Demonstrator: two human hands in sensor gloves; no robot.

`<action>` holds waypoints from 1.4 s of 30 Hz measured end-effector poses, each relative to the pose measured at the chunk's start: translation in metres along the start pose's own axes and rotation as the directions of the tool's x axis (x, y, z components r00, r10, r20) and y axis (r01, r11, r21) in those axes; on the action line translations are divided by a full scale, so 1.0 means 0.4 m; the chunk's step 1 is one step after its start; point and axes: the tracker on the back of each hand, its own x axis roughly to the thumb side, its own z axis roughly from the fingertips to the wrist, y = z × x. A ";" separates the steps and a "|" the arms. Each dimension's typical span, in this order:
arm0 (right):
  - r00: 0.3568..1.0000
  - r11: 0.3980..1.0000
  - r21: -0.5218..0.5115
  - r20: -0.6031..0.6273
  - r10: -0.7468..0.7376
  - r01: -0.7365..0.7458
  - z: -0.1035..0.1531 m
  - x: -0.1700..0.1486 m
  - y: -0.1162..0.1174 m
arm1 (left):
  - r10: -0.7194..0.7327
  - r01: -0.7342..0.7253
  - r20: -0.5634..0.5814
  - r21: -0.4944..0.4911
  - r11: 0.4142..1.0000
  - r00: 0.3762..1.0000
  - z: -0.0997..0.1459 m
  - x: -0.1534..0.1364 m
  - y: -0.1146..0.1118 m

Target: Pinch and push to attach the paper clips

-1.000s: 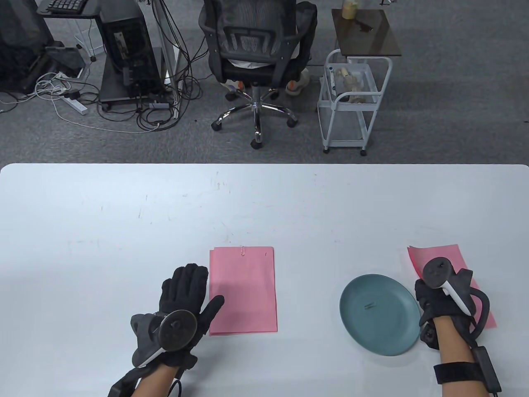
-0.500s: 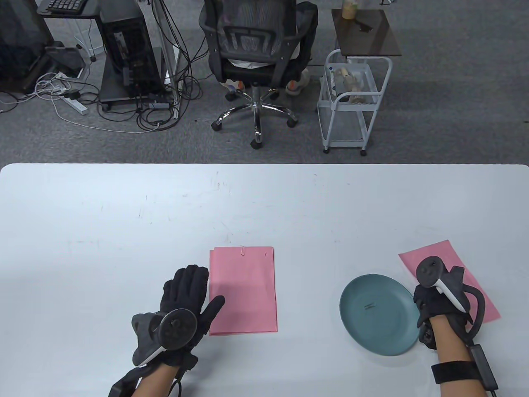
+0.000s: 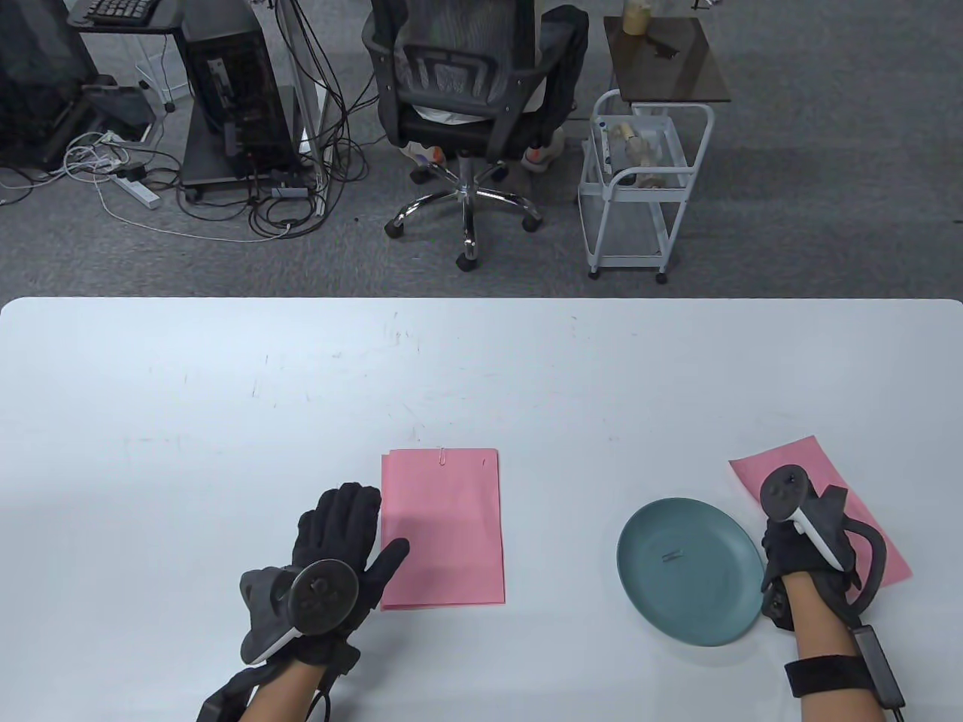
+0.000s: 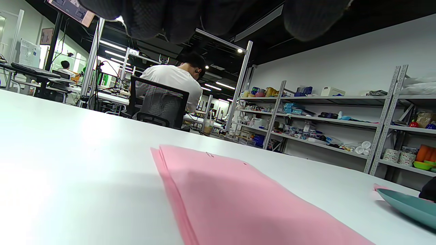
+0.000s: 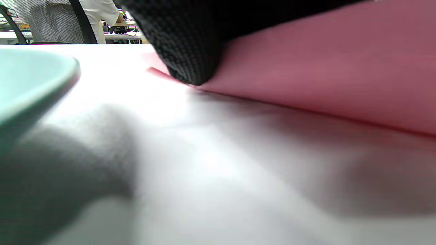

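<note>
A pink paper stack (image 3: 442, 526) lies in the middle of the table with a paper clip (image 3: 442, 456) on its far edge. My left hand (image 3: 369, 519) lies flat and open beside the stack, thumb on its left edge. The stack also shows in the left wrist view (image 4: 231, 190). A teal plate (image 3: 707, 602) holds loose paper clips (image 3: 671, 556). My right hand (image 3: 782, 538) is on a second pink sheet (image 3: 790, 459) right of the plate. In the right wrist view a gloved finger (image 5: 190, 51) holds that sheet (image 5: 323, 68) at its raised edge.
The white table (image 3: 226, 421) stretches bare to the left and far side. An office chair (image 3: 466, 113) and a white cart (image 3: 639, 188) stand on the floor beyond the far edge. The plate's rim shows in the right wrist view (image 5: 30, 78).
The right pink sheet has turned under my right hand, its far edge now slanting, and the right hand has shifted slightly. The left hand and the stack have not moved.
</note>
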 end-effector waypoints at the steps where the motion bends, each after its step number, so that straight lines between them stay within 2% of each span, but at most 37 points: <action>1: 1.000 1.000 -0.013 0.005 0.000 0.000 0.000 -0.001 0.000 | 0.000 0.000 0.000 -0.003 1.000 1.000 0.000 0.000 0.000; 9: 0.999 0.997 -0.076 0.030 0.030 -0.027 0.007 -0.007 0.002 | 0.000 0.000 0.000 -0.032 1.000 1.000 -0.005 0.001 -0.007; 13: 0.995 0.991 -0.087 0.013 -0.098 0.099 0.008 -0.034 -0.009 | 0.020 -0.021 -0.005 -0.039 0.999 1.000 -0.006 -0.004 -0.008; 18: 0.940 0.919 -0.205 0.020 -0.340 0.337 0.031 -0.078 -0.061 | 0.036 -0.036 -0.010 -0.038 0.999 0.999 -0.007 -0.007 -0.007; 20: 0.880 0.849 -0.238 0.067 -0.471 0.472 0.050 -0.090 -0.096 | 0.042 -0.042 -0.006 -0.043 0.998 0.999 -0.008 -0.005 -0.010; 24: 0.755 0.713 -0.249 0.198 -0.625 0.656 0.092 -0.086 -0.151 | 0.045 -0.045 0.005 -0.049 0.998 0.999 -0.009 -0.001 -0.013; 29: 0.578 0.546 -0.206 0.410 -0.706 0.812 0.156 -0.046 -0.208 | 0.065 -0.065 0.010 -0.049 0.997 0.998 -0.008 -0.001 -0.017; 31: 0.498 0.490 -0.156 0.486 -0.718 0.858 0.180 -0.022 -0.224 | 0.079 -0.078 0.011 -0.051 0.996 0.997 -0.008 0.000 -0.019; 35: 0.286 0.396 0.043 0.620 -0.731 0.917 0.232 0.049 -0.241 | 0.133 -0.132 0.023 -0.046 0.990 0.991 -0.008 0.003 -0.024; 40: 0.063 0.315 0.299 0.628 -0.776 0.901 0.281 0.139 -0.225 | 0.250 -0.248 0.055 -0.047 0.968 0.967 -0.006 0.013 -0.034; 42: 0.006 0.294 0.376 0.607 -0.795 0.879 0.297 0.170 -0.212 | 0.280 -0.276 0.076 -0.052 0.960 0.957 -0.006 0.019 -0.039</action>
